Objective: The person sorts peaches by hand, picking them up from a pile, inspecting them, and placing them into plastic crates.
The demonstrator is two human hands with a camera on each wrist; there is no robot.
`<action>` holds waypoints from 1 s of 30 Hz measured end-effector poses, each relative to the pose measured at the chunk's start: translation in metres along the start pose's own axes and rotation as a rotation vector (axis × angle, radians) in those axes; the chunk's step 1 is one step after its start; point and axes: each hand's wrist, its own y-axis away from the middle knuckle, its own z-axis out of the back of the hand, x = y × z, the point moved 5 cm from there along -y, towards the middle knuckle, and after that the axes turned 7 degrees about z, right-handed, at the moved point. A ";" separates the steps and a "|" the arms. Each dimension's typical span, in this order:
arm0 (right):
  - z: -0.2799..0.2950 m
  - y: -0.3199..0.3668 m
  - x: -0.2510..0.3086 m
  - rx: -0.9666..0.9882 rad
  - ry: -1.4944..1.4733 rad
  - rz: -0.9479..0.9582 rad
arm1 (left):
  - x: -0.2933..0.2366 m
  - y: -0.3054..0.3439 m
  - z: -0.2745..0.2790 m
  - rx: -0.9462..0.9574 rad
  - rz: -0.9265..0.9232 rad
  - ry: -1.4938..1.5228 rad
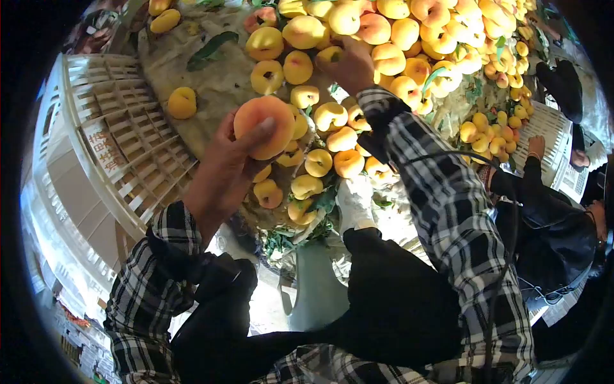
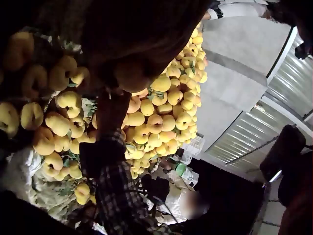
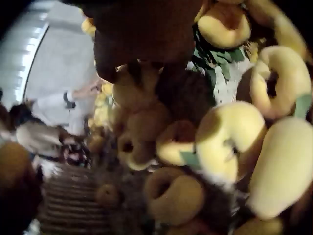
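Note:
In the head view my left hand (image 1: pixel 220 169) holds a large orange-pink flat peach (image 1: pixel 263 128), thumb across its face. My right hand (image 1: pixel 350 67) reaches into the heap, its fingers curled on a yellow peach (image 1: pixel 330 56) at the pile's near side. Around both hands lie yellow and orange peaches (image 1: pixel 342 164) with dimpled centres. In the right wrist view the dark right hand (image 3: pixel 144 34) covers the top, a shadowed peach (image 3: pixel 134 85) at its fingertips. The left wrist view is dark about the left hand (image 2: pixel 146 34).
A white slatted crate (image 1: pixel 131 137) stands at the left. The big peach heap (image 1: pixel 441 25) rises at the top right, on pale cloth (image 1: pixel 173 57) with green leaves (image 1: pixel 212 51). A grey-green stool or bin (image 1: pixel 316 288) is between the legs. Another person's arm (image 1: pixel 536 148) is at the right.

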 end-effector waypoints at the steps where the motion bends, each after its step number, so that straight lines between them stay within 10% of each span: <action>1: -0.004 0.007 -0.010 0.029 -0.266 -0.205 | -0.001 0.001 0.000 -0.005 0.001 0.020; 4: -0.007 0.039 0.015 0.231 -2.009 -0.693 | -0.003 -0.004 0.004 0.065 -0.005 0.120; 12: 0.041 0.040 0.094 0.432 -1.636 -0.302 | -0.017 0.007 -0.014 0.323 -0.013 0.403; 14: 0.058 0.038 0.119 0.536 -1.335 0.140 | -0.020 0.010 -0.018 0.424 -0.074 0.370; 15: 0.072 0.043 0.136 0.538 -1.498 -0.010 | -0.020 0.010 -0.019 0.427 -0.069 0.385; 18: 0.076 0.027 0.070 0.386 -0.649 0.078 | -0.018 0.010 -0.016 0.328 0.007 0.510; 20: 0.086 0.027 -0.008 0.251 0.435 -0.118 | -0.018 0.009 -0.010 0.285 0.007 0.526; 25: 0.062 0.031 -0.038 0.130 0.575 -0.155 | -0.021 0.007 -0.007 0.296 -0.030 0.537; 30: 0.058 0.031 -0.036 0.098 0.025 -0.003 | -0.024 0.008 0.000 0.340 -0.070 0.549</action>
